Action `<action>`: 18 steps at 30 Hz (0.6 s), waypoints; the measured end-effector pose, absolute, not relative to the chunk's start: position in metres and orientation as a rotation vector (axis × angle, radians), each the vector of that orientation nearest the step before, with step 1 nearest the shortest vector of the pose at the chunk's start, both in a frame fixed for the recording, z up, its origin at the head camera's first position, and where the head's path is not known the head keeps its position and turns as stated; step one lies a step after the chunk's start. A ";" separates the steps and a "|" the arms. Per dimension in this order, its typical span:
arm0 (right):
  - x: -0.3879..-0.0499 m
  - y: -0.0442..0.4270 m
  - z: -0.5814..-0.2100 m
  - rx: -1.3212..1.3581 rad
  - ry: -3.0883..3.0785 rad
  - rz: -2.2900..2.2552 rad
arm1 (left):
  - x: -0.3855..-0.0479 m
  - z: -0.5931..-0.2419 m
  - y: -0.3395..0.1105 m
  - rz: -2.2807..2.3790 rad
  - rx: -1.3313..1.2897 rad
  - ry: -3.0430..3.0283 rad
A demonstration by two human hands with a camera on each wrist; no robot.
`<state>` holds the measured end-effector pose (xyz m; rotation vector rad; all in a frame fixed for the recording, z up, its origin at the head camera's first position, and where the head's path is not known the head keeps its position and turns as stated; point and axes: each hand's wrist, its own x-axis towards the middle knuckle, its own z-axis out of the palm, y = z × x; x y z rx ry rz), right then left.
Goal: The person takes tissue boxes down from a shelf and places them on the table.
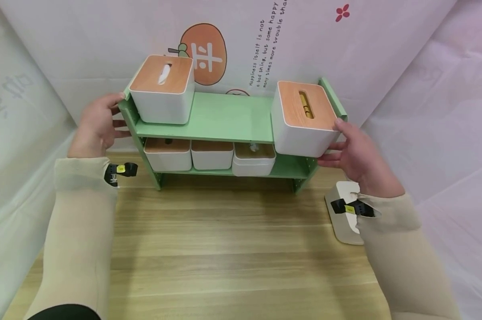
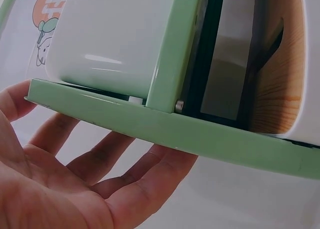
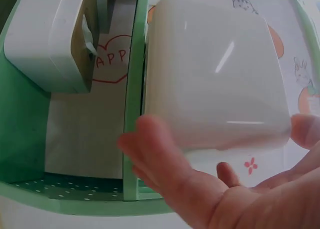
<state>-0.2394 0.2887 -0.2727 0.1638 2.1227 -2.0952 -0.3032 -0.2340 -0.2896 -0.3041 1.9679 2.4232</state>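
Observation:
A green two-tier shelf point(image 1: 233, 116) stands against the printed backdrop. My left hand point(image 1: 97, 120) rests at its left side panel, the thumb at the edge and the other fingers spread along the outer face, as the left wrist view shows. My right hand point(image 1: 359, 151) holds a white tissue box point(image 1: 301, 141) with a wood-look lid at the right end of the upper tier, thumb at the lid corner and fingers lower on its right side. This box reaches past the shelf's front edge. Something yellow shows in its slot. Its underside is hidden.
Another wood-lidded box point(image 1: 165, 106) stands at the upper left with white tissue in its slot. Three boxes line the lower tier, including one with a tissue tuft point(image 1: 254, 164). A white container point(image 1: 343, 222) sits on the wooden table point(image 1: 225, 253), partly behind my right forearm.

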 end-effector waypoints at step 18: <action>-0.251 0.300 -0.275 0.077 1.911 -2.057 | -0.305 -0.290 -0.235 2.438 -0.311 1.966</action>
